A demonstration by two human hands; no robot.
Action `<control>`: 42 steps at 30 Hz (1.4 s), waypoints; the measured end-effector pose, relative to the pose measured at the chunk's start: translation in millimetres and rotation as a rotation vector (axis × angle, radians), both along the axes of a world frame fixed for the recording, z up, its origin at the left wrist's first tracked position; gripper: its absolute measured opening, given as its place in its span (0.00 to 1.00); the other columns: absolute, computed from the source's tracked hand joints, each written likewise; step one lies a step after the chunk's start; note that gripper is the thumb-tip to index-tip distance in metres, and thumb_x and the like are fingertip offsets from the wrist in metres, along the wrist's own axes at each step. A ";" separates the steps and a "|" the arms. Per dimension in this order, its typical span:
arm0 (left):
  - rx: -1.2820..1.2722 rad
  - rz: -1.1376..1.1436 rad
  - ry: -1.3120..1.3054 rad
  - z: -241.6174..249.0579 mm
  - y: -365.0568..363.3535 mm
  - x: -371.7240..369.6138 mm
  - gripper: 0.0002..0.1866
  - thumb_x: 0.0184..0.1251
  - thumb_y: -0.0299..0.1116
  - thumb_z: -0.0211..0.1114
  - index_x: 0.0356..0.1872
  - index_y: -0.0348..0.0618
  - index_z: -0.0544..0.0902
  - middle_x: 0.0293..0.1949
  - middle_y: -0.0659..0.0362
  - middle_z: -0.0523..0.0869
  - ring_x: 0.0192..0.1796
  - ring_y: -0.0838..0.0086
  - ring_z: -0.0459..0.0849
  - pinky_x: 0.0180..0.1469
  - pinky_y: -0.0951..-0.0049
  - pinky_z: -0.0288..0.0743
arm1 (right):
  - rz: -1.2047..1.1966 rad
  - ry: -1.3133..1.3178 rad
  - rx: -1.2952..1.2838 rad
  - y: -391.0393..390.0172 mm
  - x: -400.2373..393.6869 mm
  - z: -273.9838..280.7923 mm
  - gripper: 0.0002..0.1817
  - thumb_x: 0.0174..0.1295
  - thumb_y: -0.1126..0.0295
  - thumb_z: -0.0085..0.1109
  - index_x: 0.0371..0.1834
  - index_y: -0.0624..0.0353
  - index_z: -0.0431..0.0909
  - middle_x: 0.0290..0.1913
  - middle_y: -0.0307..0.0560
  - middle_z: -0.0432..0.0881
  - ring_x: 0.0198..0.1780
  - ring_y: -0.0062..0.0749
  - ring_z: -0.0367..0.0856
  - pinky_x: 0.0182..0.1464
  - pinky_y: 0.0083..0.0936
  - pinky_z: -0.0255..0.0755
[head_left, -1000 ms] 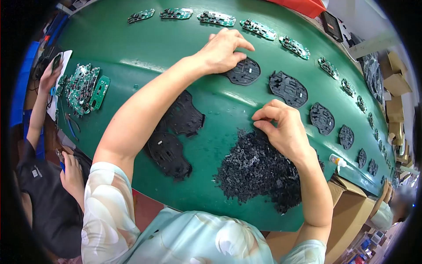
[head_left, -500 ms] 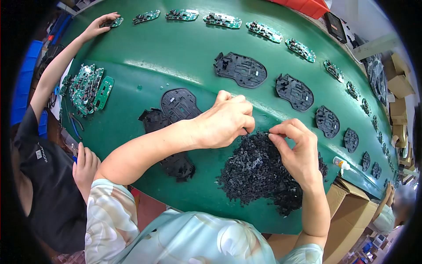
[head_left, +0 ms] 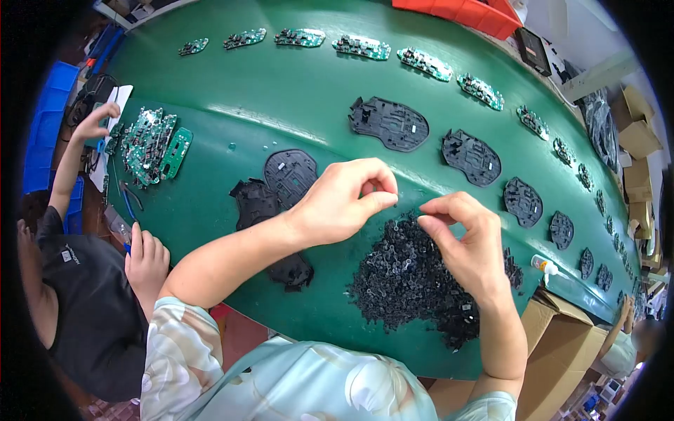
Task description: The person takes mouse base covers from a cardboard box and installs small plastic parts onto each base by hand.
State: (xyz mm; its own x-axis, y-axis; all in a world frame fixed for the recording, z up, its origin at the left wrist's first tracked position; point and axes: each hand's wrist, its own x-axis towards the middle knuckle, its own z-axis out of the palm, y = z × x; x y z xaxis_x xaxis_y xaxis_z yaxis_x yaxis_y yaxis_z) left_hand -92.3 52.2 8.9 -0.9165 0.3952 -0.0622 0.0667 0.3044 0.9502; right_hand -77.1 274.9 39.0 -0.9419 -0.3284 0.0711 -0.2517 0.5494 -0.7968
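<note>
A heap of small black parts [head_left: 400,281] lies on the green table in front of me. Above its upper left edge is my left hand [head_left: 347,200], thumb and forefinger pinched; whatever is between them is too small to make out. My right hand [head_left: 467,238] hangs over the heap's right side, thumb and forefinger brought close together, their contents too small to tell. Beside my left forearm, several black plastic shells [head_left: 291,175] overlap, partly hidden by the arm. Beyond my hands lie a black shell [head_left: 390,124] and another shell [head_left: 471,158].
Green circuit boards [head_left: 361,47] form a curved row along the far side. A board pile [head_left: 147,144] lies left, near a co-worker in black [head_left: 91,309]. A white bottle [head_left: 544,264] and cardboard box [head_left: 562,337] are right; a red bin [head_left: 463,15] is at the top.
My left hand has turned and its fingers have risen slightly from the heap. The co-worker's far hand has left the end board and moved back toward the board pile. The view has shifted slightly.
</note>
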 end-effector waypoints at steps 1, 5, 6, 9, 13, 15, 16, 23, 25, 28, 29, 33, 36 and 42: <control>0.173 0.092 -0.171 -4.6 2.3 2.6 0.04 0.69 0.27 0.67 0.41 0.42 0.81 0.37 0.63 0.83 0.41 0.79 0.80 0.49 0.74 0.74 | -0.006 -0.025 -0.049 -4.7 0.3 0.4 0.08 0.57 0.76 0.71 0.39 0.64 0.85 0.36 0.50 0.84 0.36 0.35 0.85 0.40 0.28 0.79; 0.496 0.197 -0.419 -4.1 7.8 11.9 0.06 0.72 0.30 0.67 0.43 0.41 0.80 0.41 0.66 0.83 0.45 0.83 0.80 0.52 0.77 0.75 | -0.032 -0.064 -0.136 -24.3 -0.1 2.1 0.08 0.59 0.75 0.72 0.40 0.65 0.85 0.35 0.49 0.86 0.36 0.29 0.86 0.42 0.25 0.80; 0.535 0.201 -0.448 -4.2 10.5 13.7 0.06 0.72 0.30 0.67 0.43 0.41 0.80 0.41 0.65 0.83 0.46 0.83 0.80 0.53 0.77 0.75 | -0.035 -0.062 -0.148 -25.4 -1.9 2.6 0.08 0.59 0.75 0.71 0.39 0.65 0.85 0.35 0.48 0.86 0.36 0.29 0.85 0.41 0.25 0.80; 0.536 0.186 -0.417 2.2 10.1 11.9 0.07 0.72 0.31 0.67 0.44 0.41 0.80 0.41 0.65 0.83 0.45 0.83 0.80 0.52 0.77 0.75 | -0.045 -0.046 -0.197 -30.2 -5.6 2.5 0.05 0.61 0.76 0.69 0.38 0.66 0.85 0.33 0.47 0.85 0.33 0.27 0.83 0.38 0.24 0.77; 0.250 0.166 -0.201 12.8 6.2 -2.4 0.07 0.70 0.31 0.69 0.42 0.40 0.83 0.39 0.65 0.84 0.42 0.83 0.80 0.49 0.78 0.75 | -0.053 -0.069 -0.200 -27.8 -15.6 2.6 0.05 0.61 0.75 0.68 0.37 0.65 0.85 0.32 0.45 0.85 0.33 0.25 0.81 0.39 0.24 0.76; 0.133 0.153 -0.029 12.0 3.6 -15.9 0.07 0.67 0.31 0.70 0.40 0.39 0.84 0.37 0.64 0.84 0.40 0.82 0.79 0.47 0.78 0.74 | -0.084 -0.081 -0.179 -28.7 -23.6 2.7 0.06 0.61 0.74 0.68 0.37 0.65 0.85 0.31 0.45 0.85 0.33 0.24 0.81 0.40 0.24 0.75; 0.073 0.146 0.056 11.3 2.3 -22.8 0.07 0.66 0.31 0.70 0.38 0.39 0.85 0.36 0.64 0.84 0.39 0.82 0.79 0.45 0.78 0.74 | -0.100 -0.088 -0.170 -29.2 -28.2 2.2 0.06 0.62 0.73 0.68 0.37 0.65 0.85 0.31 0.44 0.85 0.34 0.23 0.81 0.40 0.24 0.75; -0.364 0.318 0.376 -17.2 25.6 -105.1 0.08 0.56 0.39 0.71 0.30 0.47 0.89 0.39 0.59 0.83 0.54 0.63 0.77 0.60 0.58 0.64 | -0.247 0.156 0.177 -11.4 -106.2 -11.1 0.08 0.59 0.70 0.67 0.39 0.61 0.87 0.50 0.53 0.84 0.55 0.47 0.81 0.59 0.34 0.72; -0.436 0.339 0.306 -21.8 33.2 -119.6 0.07 0.55 0.39 0.72 0.29 0.48 0.90 0.41 0.59 0.83 0.57 0.62 0.75 0.62 0.56 0.61 | -0.230 0.165 0.230 -11.1 -120.0 -17.9 0.09 0.58 0.69 0.67 0.39 0.60 0.87 0.51 0.54 0.84 0.57 0.48 0.80 0.61 0.35 0.72; -0.506 0.350 0.234 -27.6 40.1 -128.9 0.06 0.51 0.38 0.74 0.27 0.49 0.90 0.43 0.58 0.83 0.59 0.61 0.73 0.63 0.56 0.59 | -0.215 0.072 0.275 -13.9 -130.9 -23.8 0.11 0.56 0.67 0.68 0.39 0.60 0.88 0.51 0.56 0.84 0.56 0.49 0.81 0.60 0.38 0.73; -0.532 0.345 0.218 -29.5 41.3 -130.6 0.06 0.50 0.38 0.75 0.26 0.49 0.91 0.44 0.58 0.83 0.59 0.61 0.73 0.62 0.56 0.59 | -0.209 0.048 0.284 -16.6 -131.4 -23.6 0.11 0.56 0.68 0.68 0.39 0.60 0.88 0.50 0.57 0.85 0.55 0.48 0.82 0.59 0.38 0.74; -0.573 0.347 0.233 -32.2 43.1 -132.5 0.05 0.48 0.37 0.76 0.25 0.50 0.91 0.44 0.58 0.83 0.59 0.61 0.73 0.62 0.55 0.59 | -0.175 -0.093 0.259 -19.5 -138.1 -30.4 0.12 0.55 0.69 0.68 0.40 0.63 0.87 0.43 0.57 0.88 0.47 0.46 0.87 0.53 0.37 0.78; -0.575 0.347 0.231 -33.7 45.8 -133.2 0.05 0.48 0.37 0.76 0.26 0.50 0.91 0.44 0.58 0.84 0.58 0.60 0.73 0.61 0.55 0.59 | -0.157 -0.127 0.229 -16.5 -144.9 -40.7 0.12 0.54 0.70 0.68 0.40 0.64 0.87 0.38 0.56 0.89 0.43 0.44 0.88 0.49 0.35 0.79; -0.662 0.394 0.335 -35.8 56.2 -127.6 0.02 0.48 0.32 0.71 0.23 0.49 0.89 0.45 0.59 0.83 0.58 0.62 0.72 0.60 0.57 0.58 | -0.177 -0.132 0.228 -14.1 -147.2 -43.9 0.12 0.53 0.71 0.69 0.39 0.65 0.87 0.36 0.55 0.89 0.40 0.40 0.88 0.48 0.34 0.79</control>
State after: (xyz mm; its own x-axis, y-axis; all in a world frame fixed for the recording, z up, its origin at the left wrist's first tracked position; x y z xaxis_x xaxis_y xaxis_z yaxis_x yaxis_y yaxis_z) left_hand -219.9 108.3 -26.9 -0.9912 0.0199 0.1311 0.0853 0.8525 0.5157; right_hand -224.3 260.8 -4.9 -0.9820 -0.1515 -0.1127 -0.0382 0.7438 -0.6673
